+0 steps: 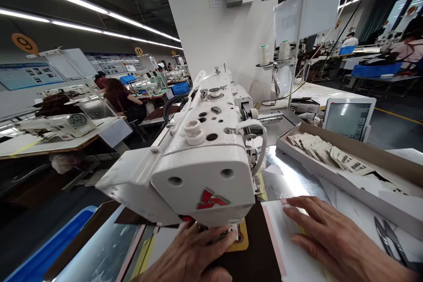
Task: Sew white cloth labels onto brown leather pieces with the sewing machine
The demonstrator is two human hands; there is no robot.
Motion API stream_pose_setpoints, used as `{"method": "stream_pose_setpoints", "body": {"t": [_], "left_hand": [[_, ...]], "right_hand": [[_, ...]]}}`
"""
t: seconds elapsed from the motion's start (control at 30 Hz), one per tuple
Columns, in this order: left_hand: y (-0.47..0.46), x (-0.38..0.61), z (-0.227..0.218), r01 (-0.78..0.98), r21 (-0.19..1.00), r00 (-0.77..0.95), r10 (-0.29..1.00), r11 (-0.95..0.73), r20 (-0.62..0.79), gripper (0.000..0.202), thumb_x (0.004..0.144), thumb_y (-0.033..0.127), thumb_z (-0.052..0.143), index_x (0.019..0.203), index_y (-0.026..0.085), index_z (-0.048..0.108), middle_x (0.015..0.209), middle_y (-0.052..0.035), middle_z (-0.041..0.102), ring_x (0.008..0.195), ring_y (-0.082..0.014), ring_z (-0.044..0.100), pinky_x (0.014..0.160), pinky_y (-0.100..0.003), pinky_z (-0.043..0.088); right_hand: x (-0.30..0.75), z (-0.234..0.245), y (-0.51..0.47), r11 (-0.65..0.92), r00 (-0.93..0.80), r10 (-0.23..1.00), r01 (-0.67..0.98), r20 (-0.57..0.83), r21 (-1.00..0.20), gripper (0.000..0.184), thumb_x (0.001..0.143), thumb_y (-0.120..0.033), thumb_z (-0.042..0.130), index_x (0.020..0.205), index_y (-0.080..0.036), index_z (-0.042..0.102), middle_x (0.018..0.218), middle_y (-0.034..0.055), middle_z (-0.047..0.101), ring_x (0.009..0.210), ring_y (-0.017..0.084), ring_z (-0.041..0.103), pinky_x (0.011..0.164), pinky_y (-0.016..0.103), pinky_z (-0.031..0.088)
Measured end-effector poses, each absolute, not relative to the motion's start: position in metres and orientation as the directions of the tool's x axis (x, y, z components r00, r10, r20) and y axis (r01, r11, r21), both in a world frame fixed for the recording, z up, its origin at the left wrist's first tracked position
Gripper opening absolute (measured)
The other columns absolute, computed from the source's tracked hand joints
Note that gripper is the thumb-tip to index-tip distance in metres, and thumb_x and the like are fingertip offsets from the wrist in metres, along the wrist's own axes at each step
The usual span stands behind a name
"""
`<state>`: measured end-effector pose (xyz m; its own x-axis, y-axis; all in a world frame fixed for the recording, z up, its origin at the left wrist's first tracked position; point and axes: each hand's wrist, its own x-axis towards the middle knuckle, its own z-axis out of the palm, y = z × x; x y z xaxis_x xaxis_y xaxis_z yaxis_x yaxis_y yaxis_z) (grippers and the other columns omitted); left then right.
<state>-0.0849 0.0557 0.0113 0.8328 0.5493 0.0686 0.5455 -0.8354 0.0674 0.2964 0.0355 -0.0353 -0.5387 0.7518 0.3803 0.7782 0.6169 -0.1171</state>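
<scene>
My left hand (194, 251) reaches under the head of a white sewing machine (201, 185). Its fingers are stretched out, and the fingertips press on a small white label (233, 230) with dark letters, partly covered by them. Around the label is a yellow frame (243, 240), lying on a dark brown piece of material (259, 229). The needle area is hidden behind the machine head. To the right, my right hand (325, 229) rests with fingers spread on a white sheet with a pink edge strip (275, 242).
A long cardboard box (343, 176) holds several printed labels at the right. Metal scissors (388, 238) lie near it, and a control screen (348, 116) stands behind. Thread cones (264, 55) stand at the back. A blue bin (59, 246) is at lower left. Other people work farther off.
</scene>
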Motion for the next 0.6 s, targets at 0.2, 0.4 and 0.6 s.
{"method": "stream_pose_setpoints", "body": {"t": [0.2, 0.4, 0.6], "left_hand": [[0.055, -0.084, 0.011, 0.534, 0.047, 0.836, 0.535, -0.844, 0.123, 0.047, 0.101, 0.051, 0.071, 0.147, 0.044, 0.061, 0.152, 0.0022, 0.063, 0.129, -0.0281, 0.067, 0.109, -0.038, 0.052], [0.051, -0.082, 0.000, 0.572, 0.005, 0.815, 0.568, -0.821, 0.115, 0.059, 0.097, 0.041, 0.078, 0.152, 0.036, 0.058, 0.154, 0.0005, 0.062, 0.133, -0.0303, 0.064, 0.112, -0.041, 0.052], [0.057, -0.082, -0.019, 0.611, 0.004, 0.791, 0.611, -0.791, 0.020, 0.073, 0.093, 0.034, 0.083, 0.159, 0.033, 0.051, 0.153, 0.0009, 0.063, 0.131, -0.0317, 0.067, 0.110, -0.044, 0.056]], "right_hand": [[0.296, -0.032, 0.037, 0.618, -0.536, 0.750, 0.776, 0.386, -0.123, 0.037, 0.109, -0.040, 0.057, 0.144, -0.028, 0.062, 0.143, 0.0069, 0.068, 0.123, 0.026, 0.070, 0.096, 0.037, 0.066], [0.296, -0.033, 0.035, 0.586, -0.499, 0.783, 0.792, 0.371, -0.172, 0.040, 0.110, -0.040, 0.055, 0.148, -0.030, 0.058, 0.140, 0.0057, 0.069, 0.121, 0.026, 0.070, 0.095, 0.038, 0.066], [0.297, -0.037, 0.034, 0.576, -0.493, 0.796, 0.795, 0.351, -0.191, 0.039, 0.110, -0.041, 0.054, 0.148, -0.032, 0.058, 0.142, 0.0051, 0.068, 0.123, 0.026, 0.069, 0.097, 0.040, 0.065]]}}
